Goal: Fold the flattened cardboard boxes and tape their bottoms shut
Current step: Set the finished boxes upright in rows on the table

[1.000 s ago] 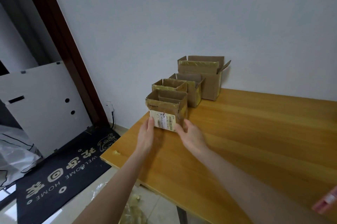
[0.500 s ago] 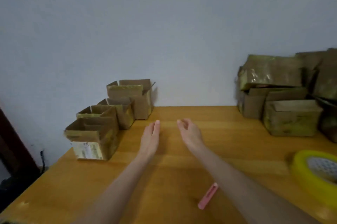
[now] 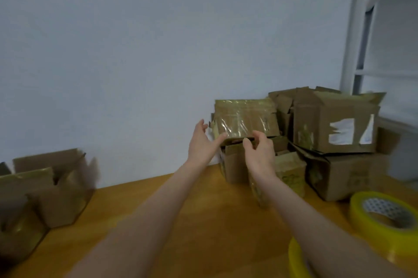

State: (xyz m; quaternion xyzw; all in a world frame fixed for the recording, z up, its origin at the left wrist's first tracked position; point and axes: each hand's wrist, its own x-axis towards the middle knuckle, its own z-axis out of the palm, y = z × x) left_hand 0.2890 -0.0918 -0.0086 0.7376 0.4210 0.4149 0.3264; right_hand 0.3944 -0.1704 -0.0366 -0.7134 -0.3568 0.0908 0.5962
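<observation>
Presently, flattened box point(image 3: 245, 117) atop far-right stack point(image 3: 334, 133): my right hand point(image 3: 260, 153) pinched its near edge; left hand point(image 3: 200, 144), fingers spread, touched its corner. A level lift seemed wisest.

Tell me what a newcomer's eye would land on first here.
Both hands meet mid-frame at a tape-shiny flattened box atop the cardboard pile against the wall on the right. The right hand pinches its lower edge and the left hand touches its left corner. A bright yellow tape roll sits on the table at far right, and open folded boxes stand blurred on the left.
</observation>
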